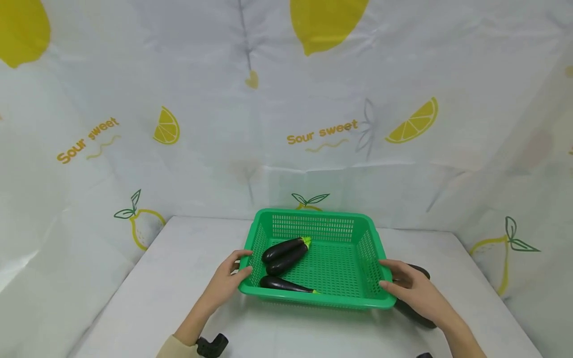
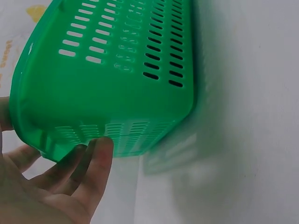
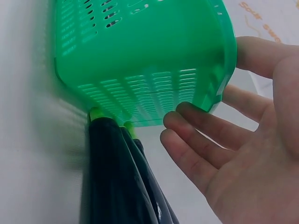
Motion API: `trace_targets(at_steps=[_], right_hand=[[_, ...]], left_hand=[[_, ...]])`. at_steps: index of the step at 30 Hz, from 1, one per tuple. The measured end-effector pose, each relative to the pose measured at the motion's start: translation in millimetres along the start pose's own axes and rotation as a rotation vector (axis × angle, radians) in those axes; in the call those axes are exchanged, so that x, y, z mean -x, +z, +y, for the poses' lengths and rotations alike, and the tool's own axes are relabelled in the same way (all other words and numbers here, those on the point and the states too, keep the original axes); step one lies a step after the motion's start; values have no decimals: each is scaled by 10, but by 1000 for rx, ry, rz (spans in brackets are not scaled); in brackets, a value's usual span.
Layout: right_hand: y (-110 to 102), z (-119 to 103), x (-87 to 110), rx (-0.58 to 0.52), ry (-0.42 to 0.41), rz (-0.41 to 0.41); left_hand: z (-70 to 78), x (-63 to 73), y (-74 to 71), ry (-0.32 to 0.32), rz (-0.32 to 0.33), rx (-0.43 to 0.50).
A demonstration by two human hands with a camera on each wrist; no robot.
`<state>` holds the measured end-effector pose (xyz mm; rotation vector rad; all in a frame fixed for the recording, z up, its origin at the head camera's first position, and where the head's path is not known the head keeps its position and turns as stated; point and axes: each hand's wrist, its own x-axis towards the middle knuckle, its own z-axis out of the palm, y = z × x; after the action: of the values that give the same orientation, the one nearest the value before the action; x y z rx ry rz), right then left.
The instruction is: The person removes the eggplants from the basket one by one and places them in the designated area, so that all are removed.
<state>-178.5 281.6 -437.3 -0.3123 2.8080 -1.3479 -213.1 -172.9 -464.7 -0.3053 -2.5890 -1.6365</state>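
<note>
A green plastic basket (image 1: 318,299) with slotted walls is held by both hands at its two short sides. My left hand (image 1: 226,278) grips the left rim, thumb at the top edge and fingers (image 2: 99,163) under it along the outer wall. On the opposite side, my right hand (image 1: 416,291) grips the rim the same way, its fingers (image 3: 187,154) below the edge. Inside the basket, two dark eggplants (image 1: 286,256) lie side by side at the left, and another eggplant (image 1: 284,284) lies near the front wall.
More eggplants (image 1: 416,314) lie on the white table (image 1: 147,298), right of the basket and partly hidden by my right hand. In the right wrist view these eggplants (image 3: 117,172) point their green stems at the basket wall. A lemon-printed sheet (image 1: 215,149) stands behind the table.
</note>
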Motion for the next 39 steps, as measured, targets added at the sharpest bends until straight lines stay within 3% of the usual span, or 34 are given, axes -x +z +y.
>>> trace_targets(at_steps=[7, 15, 19, 23, 26, 31, 39], right_hand=[[25, 1, -17, -21, 2, -39], [47, 15, -27, -24, -17, -33], [32, 11, -44, -31, -25, -36], [23, -5, -42, -31, -23, -35], [18, -14, -35, -19, -18, -25], [5, -11, -18, -20, -28, -19], [3, -6, -9, -23, -31, -6]], left_hand=[[-13, 21, -64, 10, -19, -41], [81, 40, -143, 40, 38, -107], [161, -8, -202, 103, 65, -227], [262, -57, -241, 220, 100, -328], [336, -102, -238, 299, 107, -353], [452, -173, -192, 343, 37, -319], [614, -268, -51, 313, -103, -270]])
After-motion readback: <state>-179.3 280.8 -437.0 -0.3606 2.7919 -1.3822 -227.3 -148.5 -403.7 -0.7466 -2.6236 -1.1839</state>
